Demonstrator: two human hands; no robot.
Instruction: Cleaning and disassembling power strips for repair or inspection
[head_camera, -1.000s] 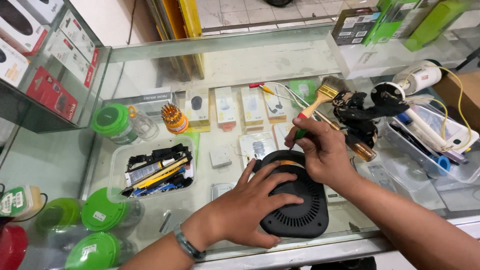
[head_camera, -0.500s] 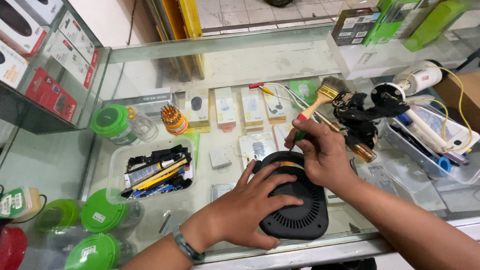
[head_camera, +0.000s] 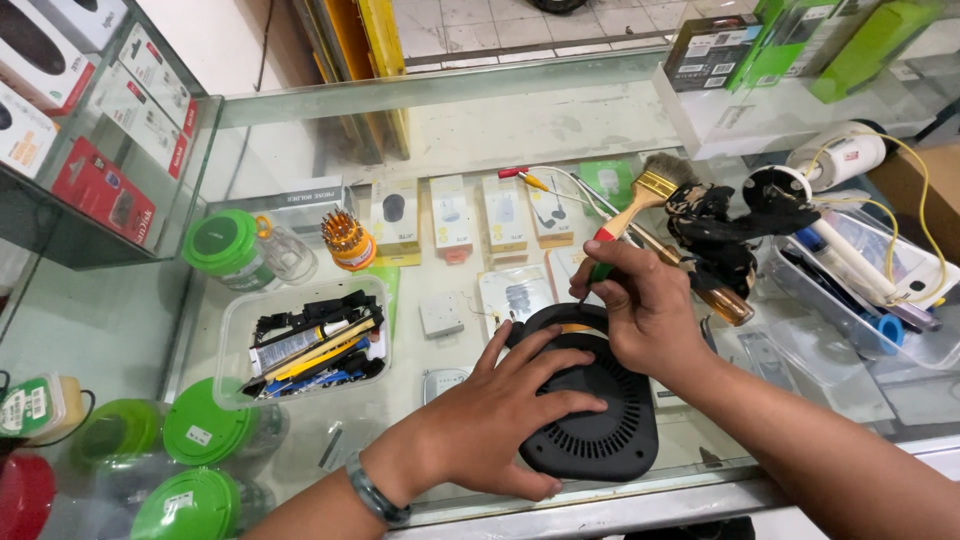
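We see the left hand (head_camera: 495, 415) spread flat, pressing a black vented round device (head_camera: 590, 400) on the glass counter (head_camera: 450, 130). Right hand (head_camera: 645, 310) pinches a green-and-red-handled tool (head_camera: 603, 255), probably a screwdriver, tip at the device's top edge. A clear tub of tools (head_camera: 305, 340) sits left; a paintbrush (head_camera: 650, 190) lies behind.

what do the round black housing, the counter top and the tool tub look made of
Round black housing: likely moulded plastic, matte, with slotted vents. Counter top: glass, since boxed goods show through it. Tool tub: clear plastic, probably; its contents show through the walls.
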